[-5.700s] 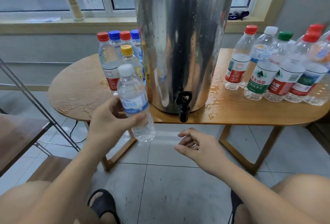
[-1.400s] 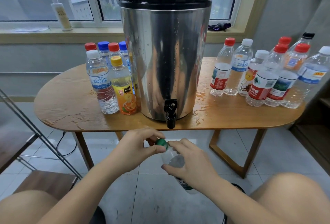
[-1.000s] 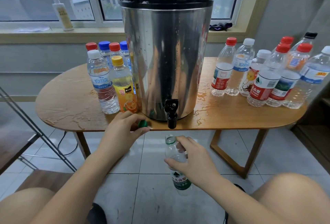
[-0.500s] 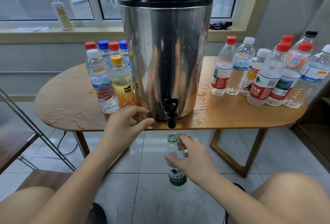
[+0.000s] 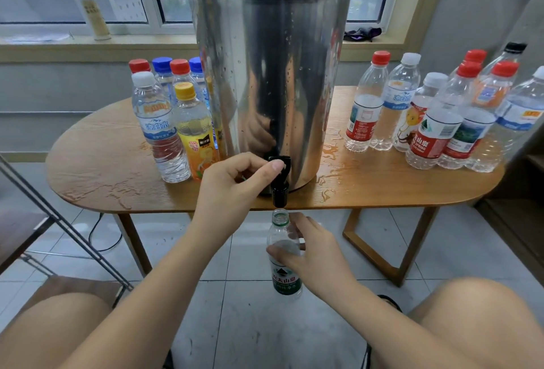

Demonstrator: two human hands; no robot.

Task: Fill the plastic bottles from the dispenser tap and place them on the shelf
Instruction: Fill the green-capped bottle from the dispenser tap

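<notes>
Bottle (image 5: 284,253) uncapped, gripped upright at the shoulder by right hand (image 5: 316,256), mouth just below tap (image 5: 279,195) to catch the stream. Left hand (image 5: 232,183) curled round lever (image 5: 281,162), thumb pressing its top, seemingly to start flow.

Dispenser (image 5: 270,74): mirror-silver steel, black lid. Tap (image 5: 279,189) under left hand (image 5: 232,183) fingers: black. Bottle (image 5: 286,280) in right hand (image 5: 315,253) fingers: clear, green neck ring, green-white label. Table (image 5: 97,168) beyond fingers: orange-brown wood grain. Bottle group left of fingers (image 5: 159,133): red, blue, white, yellow caps. Bottle group right of fingers (image 5: 432,139): red, white, black caps; red, blue labels. Floor (image 5: 265,324): pale grey tile.
</notes>
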